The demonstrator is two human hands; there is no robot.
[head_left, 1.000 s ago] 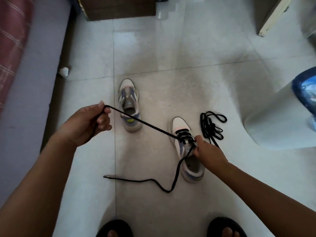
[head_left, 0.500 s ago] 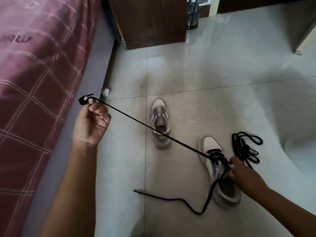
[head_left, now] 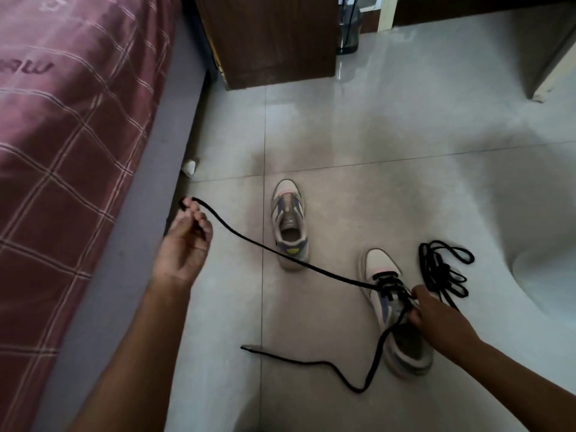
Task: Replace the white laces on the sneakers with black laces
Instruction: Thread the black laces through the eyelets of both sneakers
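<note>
Two pale sneakers stand on the tiled floor. The near sneaker (head_left: pixel 402 344) has a black lace (head_left: pixel 280 252) threaded through its front eyelets. My right hand (head_left: pixel 436 319) grips this sneaker at the tongue and eyelets. One lace end runs up and left to my left hand (head_left: pixel 184 244), which holds it looped over loosely curled fingers beside the bed. The other lace end (head_left: pixel 311 363) trails on the floor in front of the shoe. The far sneaker (head_left: pixel 290 226) has no lace. A second black lace (head_left: pixel 442 269) lies bundled right of the near sneaker.
A bed with a maroon checked cover (head_left: pixel 68 145) and grey side fills the left. A dark wooden cabinet (head_left: pixel 268 42) stands at the back. A crumpled white scrap (head_left: pixel 189 167) lies by the bed base. A pale rounded object (head_left: pixel 548 275) sits at right.
The taut lace has gone slack and curves now. My left hand has loosened its grip and dropped slightly. My right hand stays on the near sneaker.
</note>
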